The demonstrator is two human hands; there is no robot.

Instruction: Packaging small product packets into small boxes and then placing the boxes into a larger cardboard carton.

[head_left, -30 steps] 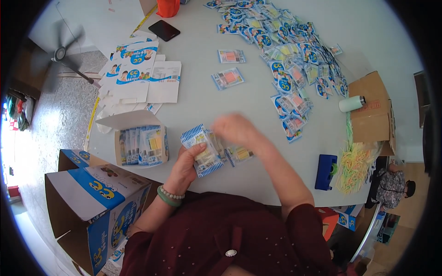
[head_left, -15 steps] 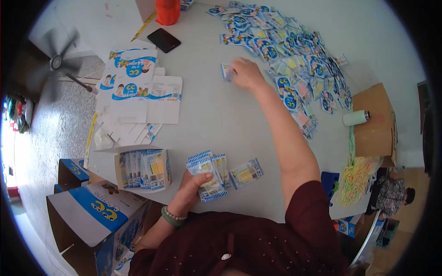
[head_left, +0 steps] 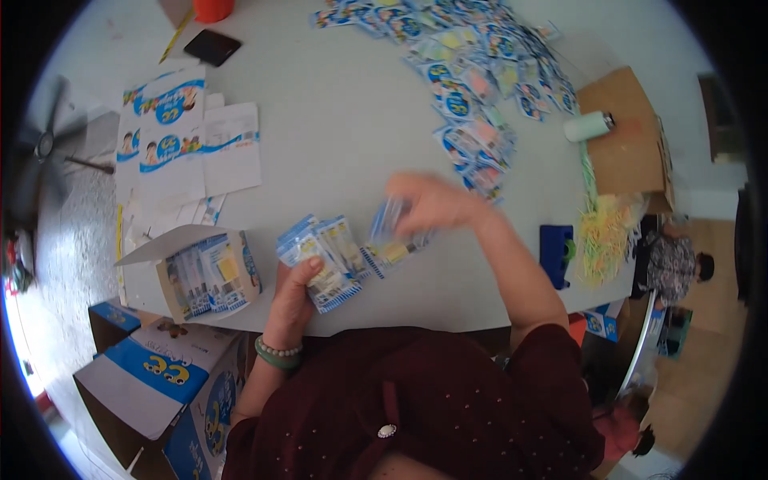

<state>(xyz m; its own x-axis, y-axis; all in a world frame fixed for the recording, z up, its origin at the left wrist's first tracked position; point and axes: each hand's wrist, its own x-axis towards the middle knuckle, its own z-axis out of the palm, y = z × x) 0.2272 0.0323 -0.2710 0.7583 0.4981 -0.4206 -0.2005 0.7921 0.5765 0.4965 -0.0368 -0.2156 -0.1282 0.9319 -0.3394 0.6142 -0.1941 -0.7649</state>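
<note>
Several small blue-and-white sachets (head_left: 322, 280) are fanned in my left hand (head_left: 293, 294), its thumb pressed on the top one. My right hand (head_left: 436, 206), smeared by motion, grips a single sachet (head_left: 387, 219) near the middle of the table. Below it another sachet (head_left: 392, 253) lies on the tabletop, partly covered, just right of the held bunch. To the left of my left hand stands an open carton (head_left: 250, 276) with upright sachets packed inside. A large loose heap of sachets (head_left: 480, 88) spreads over the far right of the table.
Flat printed cartons (head_left: 172, 164) lie on the left side, with a black phone (head_left: 212, 48) beyond them. At right are a pale green bottle (head_left: 589, 126), a cardboard box (head_left: 628, 132), a blue tape dispenser (head_left: 552, 260) and shredded paper (head_left: 602, 240). Larger boxes (head_left: 152, 384) stand lower left.
My right hand has come back from near the heap toward my left hand, bringing a sachet. My left hand still holds its bunch. The whole view has shifted.
</note>
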